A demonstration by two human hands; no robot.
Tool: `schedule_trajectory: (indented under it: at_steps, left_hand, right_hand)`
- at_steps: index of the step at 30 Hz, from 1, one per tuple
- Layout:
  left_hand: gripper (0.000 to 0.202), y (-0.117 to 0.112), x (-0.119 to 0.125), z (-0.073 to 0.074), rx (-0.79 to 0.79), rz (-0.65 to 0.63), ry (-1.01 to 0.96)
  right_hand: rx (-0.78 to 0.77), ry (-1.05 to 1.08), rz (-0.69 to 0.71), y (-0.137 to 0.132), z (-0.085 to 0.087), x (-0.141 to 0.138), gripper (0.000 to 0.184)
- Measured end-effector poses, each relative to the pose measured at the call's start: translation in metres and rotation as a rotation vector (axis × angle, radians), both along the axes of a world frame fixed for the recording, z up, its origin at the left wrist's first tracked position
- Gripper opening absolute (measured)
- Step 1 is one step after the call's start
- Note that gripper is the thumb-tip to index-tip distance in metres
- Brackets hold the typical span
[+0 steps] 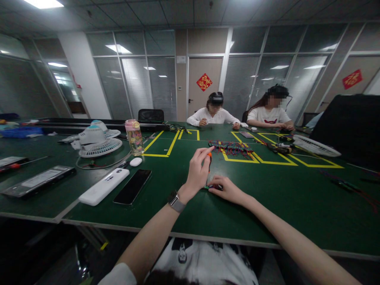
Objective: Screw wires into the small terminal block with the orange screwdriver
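My left hand [198, 171], a watch on its wrist, is closed round an orange-handled screwdriver [209, 156] that stands upright with its tip down on a small dark part [214, 186] on the green table [267, 206]. My right hand [226, 189] lies beside it with its fingers pinched on that part, pressing it to the table. Most of the part is hidden under the fingers. A row of red, blue and green wired pieces [230, 147] lies a little further back, inside a yellow-taped square.
To the left lie a black phone [132, 186], a white power bank [103, 186], a white mouse [135, 161], a clear bottle [134, 137] and white fans [97, 142]. Across the table sit two people [213, 115], hands on the table. A black chair back [350, 126] stands at the right.
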State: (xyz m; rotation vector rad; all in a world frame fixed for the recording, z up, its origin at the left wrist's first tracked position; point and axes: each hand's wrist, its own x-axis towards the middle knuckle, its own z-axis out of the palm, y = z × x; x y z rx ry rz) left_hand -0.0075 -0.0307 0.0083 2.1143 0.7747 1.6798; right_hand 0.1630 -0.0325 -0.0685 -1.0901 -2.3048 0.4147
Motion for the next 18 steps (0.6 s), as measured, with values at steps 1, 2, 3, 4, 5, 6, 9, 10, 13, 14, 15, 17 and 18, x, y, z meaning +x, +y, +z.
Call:
schedule_trajectory:
  at_steps: [1,2,3,4,5,6,9,10,13,14,15,17,18]
  left_hand:
    - [0.033,0.001,0.0,0.0,-0.01,-0.021,-0.019]
    - [0.033,0.002,0.0,-0.001,-0.021,-0.034,-0.04]
    - [0.031,0.003,0.0,-0.001,-0.033,-0.038,-0.061]
    - [0.029,0.004,0.0,-0.002,-0.045,-0.035,-0.08]
    - [0.027,0.005,0.0,-0.002,-0.054,-0.027,-0.093]
    - [0.024,0.006,0.0,-0.002,-0.061,-0.015,-0.102]
    - [0.018,0.008,-0.001,-0.002,-0.095,0.041,-0.125]
    - [0.017,0.009,-0.001,-0.002,-0.114,0.057,-0.136]
    - [0.022,0.012,-0.002,-0.002,-0.167,0.045,-0.179]
    - [0.026,0.013,-0.002,-0.002,-0.179,0.02,-0.193]
    - [0.029,0.014,-0.002,-0.002,-0.189,-0.009,-0.207]
    - [0.03,0.015,-0.001,-0.003,-0.211,-0.06,-0.232]
    - [0.03,0.015,-0.001,-0.003,-0.221,-0.073,-0.24]
  right_hand:
    - [-0.003,0.0,-0.002,0.0,0.0,0.0,0.019]
    - [-0.006,0.0,-0.004,-0.001,0.001,0.0,0.02]
    - [-0.01,0.003,-0.008,-0.001,0.001,-0.001,0.02]
    - [-0.014,0.006,-0.014,-0.001,0.001,-0.001,0.02]
    - [-0.017,0.009,-0.022,-0.001,0.001,-0.001,0.02]
    - [-0.02,0.012,-0.03,-0.001,0.001,-0.001,0.02]
    - [-0.024,0.025,-0.046,0.0,0.0,0.0,0.019]
    - [-0.026,0.029,-0.047,0.001,-0.001,0.0,0.018]
    - [-0.026,0.041,-0.044,0.002,-0.002,0.0,0.018]
    - [-0.025,0.042,-0.042,0.002,-0.003,0.0,0.018]
    - [-0.023,0.042,-0.041,0.002,-0.003,0.0,0.018]
    - [-0.018,0.038,-0.042,0.001,-0.003,0.0,0.018]
    - [-0.016,0.036,-0.043,0.001,-0.002,0.0,0.018]
